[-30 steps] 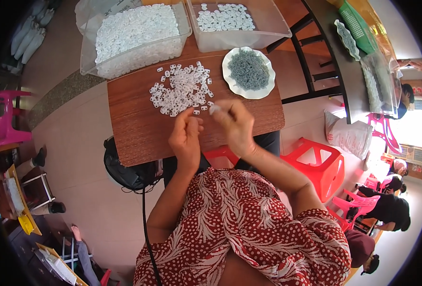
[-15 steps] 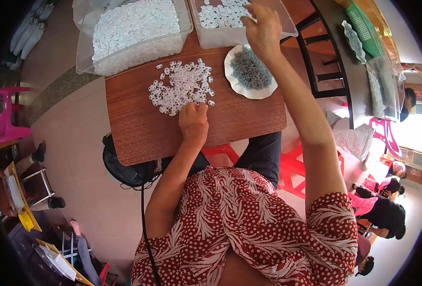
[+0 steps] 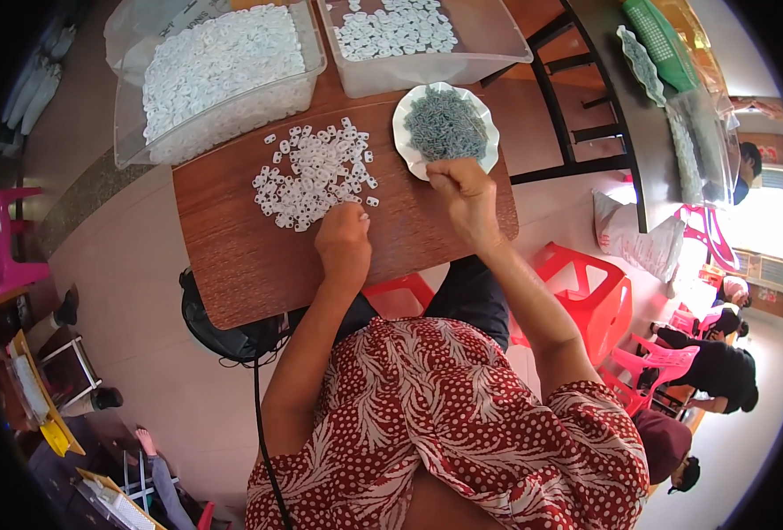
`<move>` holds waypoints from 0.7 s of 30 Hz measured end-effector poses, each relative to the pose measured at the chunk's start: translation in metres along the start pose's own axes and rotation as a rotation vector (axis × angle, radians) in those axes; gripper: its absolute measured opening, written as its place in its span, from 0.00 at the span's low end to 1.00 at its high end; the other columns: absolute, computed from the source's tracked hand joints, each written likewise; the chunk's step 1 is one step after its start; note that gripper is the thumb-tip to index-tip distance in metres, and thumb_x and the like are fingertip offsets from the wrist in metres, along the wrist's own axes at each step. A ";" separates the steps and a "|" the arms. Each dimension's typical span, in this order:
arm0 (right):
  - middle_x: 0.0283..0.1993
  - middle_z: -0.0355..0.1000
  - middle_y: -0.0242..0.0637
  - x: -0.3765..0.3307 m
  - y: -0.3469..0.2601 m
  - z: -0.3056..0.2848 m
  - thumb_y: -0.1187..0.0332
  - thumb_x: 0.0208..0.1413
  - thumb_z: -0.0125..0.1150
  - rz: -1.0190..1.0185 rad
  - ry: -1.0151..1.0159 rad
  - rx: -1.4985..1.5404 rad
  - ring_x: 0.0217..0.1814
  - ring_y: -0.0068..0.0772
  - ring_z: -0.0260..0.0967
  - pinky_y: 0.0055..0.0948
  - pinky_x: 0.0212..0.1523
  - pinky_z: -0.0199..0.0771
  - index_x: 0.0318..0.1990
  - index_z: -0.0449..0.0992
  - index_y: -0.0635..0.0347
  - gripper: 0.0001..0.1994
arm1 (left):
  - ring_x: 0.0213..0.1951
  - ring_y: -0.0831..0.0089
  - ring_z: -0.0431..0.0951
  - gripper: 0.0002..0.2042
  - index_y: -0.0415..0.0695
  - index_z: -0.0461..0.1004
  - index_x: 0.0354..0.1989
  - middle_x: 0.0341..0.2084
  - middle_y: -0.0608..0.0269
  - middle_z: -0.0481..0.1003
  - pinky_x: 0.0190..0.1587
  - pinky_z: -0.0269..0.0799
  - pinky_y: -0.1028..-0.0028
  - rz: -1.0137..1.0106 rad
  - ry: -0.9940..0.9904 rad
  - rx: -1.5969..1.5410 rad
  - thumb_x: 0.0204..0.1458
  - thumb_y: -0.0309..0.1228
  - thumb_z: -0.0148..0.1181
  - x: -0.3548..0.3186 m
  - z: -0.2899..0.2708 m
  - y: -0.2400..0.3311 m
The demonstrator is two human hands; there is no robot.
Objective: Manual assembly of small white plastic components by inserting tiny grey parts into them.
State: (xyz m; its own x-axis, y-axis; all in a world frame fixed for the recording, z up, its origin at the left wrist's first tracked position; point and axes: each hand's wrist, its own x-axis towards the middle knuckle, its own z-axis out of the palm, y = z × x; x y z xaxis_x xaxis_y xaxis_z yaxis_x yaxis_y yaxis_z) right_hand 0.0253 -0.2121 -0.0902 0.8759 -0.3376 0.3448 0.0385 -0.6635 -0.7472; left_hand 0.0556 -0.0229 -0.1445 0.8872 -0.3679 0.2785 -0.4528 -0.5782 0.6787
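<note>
Right hand (image 3: 467, 196), fingers narrowed at the scalloped plate (image 3: 401, 132), apparently picking slender grey pieces (image 3: 447, 122), calling for precision; left hand (image 3: 345, 243) curled, both contents indeterminable.

I saw a brown wooden table (image 3: 241, 274) over my remote feed.
On it sat a scalloped white plate (image 3: 491, 141); left of the plate, small white pieces (image 3: 307, 172) lay heaped, some scattered loose.

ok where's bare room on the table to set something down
The brown table is bare between its near-left corner and the left hand, and between it and the right hand. A narrow strip parts the white pieces from the scalloped plate. Left bin and right bin crowd the far side.
</note>
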 end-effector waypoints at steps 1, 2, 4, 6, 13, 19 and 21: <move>0.30 0.70 0.40 -0.001 0.003 0.001 0.79 0.43 0.61 0.005 0.005 -0.004 0.31 0.39 0.69 0.30 0.33 0.68 0.31 0.77 0.61 0.06 | 0.26 0.69 0.72 0.06 0.38 0.72 0.31 0.24 0.60 0.71 0.29 0.68 0.73 -0.136 0.046 -0.202 0.44 0.20 0.58 -0.002 -0.005 0.003; 0.29 0.70 0.40 -0.001 0.005 0.002 0.78 0.42 0.62 -0.055 -0.002 -0.111 0.31 0.39 0.68 0.31 0.34 0.68 0.31 0.77 0.60 0.06 | 0.26 0.69 0.72 0.06 0.38 0.72 0.31 0.24 0.60 0.71 0.29 0.68 0.73 -0.132 0.041 -0.204 0.44 0.20 0.58 -0.004 -0.010 0.003; 0.29 0.70 0.40 0.004 0.012 0.002 0.77 0.42 0.62 -0.116 -0.004 -0.219 0.31 0.40 0.67 0.32 0.34 0.68 0.31 0.77 0.60 0.07 | 0.27 0.76 0.72 0.06 0.37 0.73 0.31 0.25 0.65 0.73 0.31 0.67 0.78 -0.360 0.013 -0.535 0.43 0.19 0.60 -0.007 -0.019 0.004; 0.28 0.68 0.39 0.012 0.026 0.008 0.73 0.40 0.63 -0.104 -0.067 -0.474 0.33 0.41 0.65 0.36 0.34 0.66 0.31 0.77 0.58 0.08 | 0.25 0.80 0.70 0.04 0.36 0.74 0.29 0.24 0.67 0.72 0.29 0.65 0.81 -0.391 0.014 -0.606 0.44 0.19 0.60 -0.006 -0.026 0.011; 0.28 0.65 0.41 0.011 0.030 0.029 0.70 0.38 0.63 -0.214 -0.134 -0.523 0.36 0.46 0.60 0.40 0.36 0.64 0.22 0.74 0.60 0.05 | 0.21 0.88 0.65 0.03 0.36 0.76 0.30 0.22 0.73 0.72 0.23 0.60 0.86 -0.486 0.047 -0.833 0.46 0.20 0.59 -0.016 -0.026 0.014; 0.28 0.64 0.37 0.004 0.034 0.036 0.70 0.39 0.63 -0.353 -0.078 -0.623 0.35 0.43 0.59 0.38 0.35 0.63 0.23 0.73 0.59 0.05 | 0.21 0.87 0.65 0.03 0.36 0.76 0.30 0.22 0.72 0.71 0.23 0.60 0.86 -0.528 0.074 -0.872 0.46 0.19 0.59 -0.016 -0.027 0.013; 0.29 0.63 0.38 -0.001 0.032 0.035 0.72 0.40 0.60 -0.357 -0.084 -0.663 0.35 0.43 0.59 0.37 0.36 0.62 0.26 0.72 0.60 0.04 | 0.21 0.87 0.65 0.03 0.36 0.76 0.31 0.22 0.72 0.71 0.23 0.60 0.86 -0.528 0.085 -0.889 0.46 0.19 0.59 -0.017 -0.026 0.014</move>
State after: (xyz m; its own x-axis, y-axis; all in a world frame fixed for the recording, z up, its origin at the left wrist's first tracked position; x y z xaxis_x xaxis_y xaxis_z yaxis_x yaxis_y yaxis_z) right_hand 0.0427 -0.2098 -0.1340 0.8990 0.0078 0.4379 0.0530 -0.9944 -0.0911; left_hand 0.0367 -0.0055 -0.1218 0.9726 -0.1512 -0.1766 0.1938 0.1077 0.9751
